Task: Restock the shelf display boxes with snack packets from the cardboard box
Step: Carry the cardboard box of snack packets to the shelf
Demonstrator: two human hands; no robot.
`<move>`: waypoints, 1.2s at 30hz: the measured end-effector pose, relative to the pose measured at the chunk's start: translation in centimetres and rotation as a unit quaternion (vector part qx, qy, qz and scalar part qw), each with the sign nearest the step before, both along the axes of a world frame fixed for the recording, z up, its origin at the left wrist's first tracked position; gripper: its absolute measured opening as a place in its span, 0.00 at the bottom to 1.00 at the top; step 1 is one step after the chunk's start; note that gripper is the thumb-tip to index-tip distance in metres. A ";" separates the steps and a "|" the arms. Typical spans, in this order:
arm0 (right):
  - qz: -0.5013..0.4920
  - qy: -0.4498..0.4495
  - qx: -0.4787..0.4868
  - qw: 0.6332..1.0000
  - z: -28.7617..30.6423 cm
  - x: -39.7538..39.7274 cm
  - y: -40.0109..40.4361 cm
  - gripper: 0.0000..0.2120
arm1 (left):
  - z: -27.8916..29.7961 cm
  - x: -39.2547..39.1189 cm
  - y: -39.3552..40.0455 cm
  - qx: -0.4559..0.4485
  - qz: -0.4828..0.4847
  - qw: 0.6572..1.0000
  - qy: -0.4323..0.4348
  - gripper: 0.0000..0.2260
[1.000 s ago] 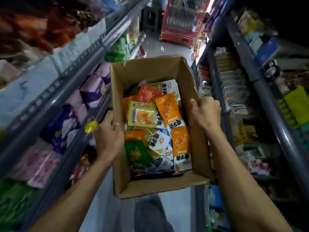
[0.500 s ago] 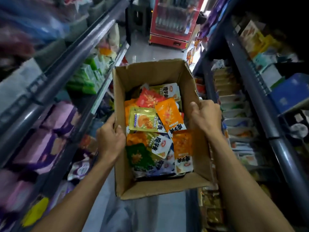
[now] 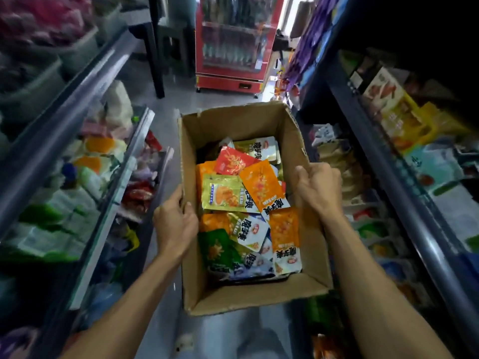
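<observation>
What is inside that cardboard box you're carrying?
The cardboard box holds a loose heap of snack packets: orange, red, gold-green, dark green and white ones. Whatever lies beneath the top layer is covered. The left hand and right hand grip its side walls.

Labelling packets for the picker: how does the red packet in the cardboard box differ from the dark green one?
The red foil snack packet lies toward the far end of the brown cardboard box; the dark green foil snack packet lies near the left hand. An orange packet overlaps the red one's right edge; a white-and-blue packet overlaps the green one's. Both lie flat among loose packets.
</observation>
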State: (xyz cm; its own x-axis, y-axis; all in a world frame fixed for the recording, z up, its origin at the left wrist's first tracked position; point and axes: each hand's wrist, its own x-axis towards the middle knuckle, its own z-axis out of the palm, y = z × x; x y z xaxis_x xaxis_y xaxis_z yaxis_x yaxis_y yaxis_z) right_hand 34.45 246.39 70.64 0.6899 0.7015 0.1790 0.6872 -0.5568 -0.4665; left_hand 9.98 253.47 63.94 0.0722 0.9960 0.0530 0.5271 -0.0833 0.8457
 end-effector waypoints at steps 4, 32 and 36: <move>0.001 -0.003 -0.006 1.000 -1.5 7.5 6.2 0.19 | -0.8 7.1 5.4 -0.012 0.004 1.000 0.000 0.20; 0.110 0.026 -0.062 0.992 -15.9 41.7 49.7 0.17 | -13.2 40.4 42.5 -0.049 0.096 0.994 0.033 0.18; 0.095 0.065 -0.065 0.991 -20.3 42.7 56.2 0.18 | -17.4 41.4 49.9 -0.078 0.089 0.993 0.024 0.18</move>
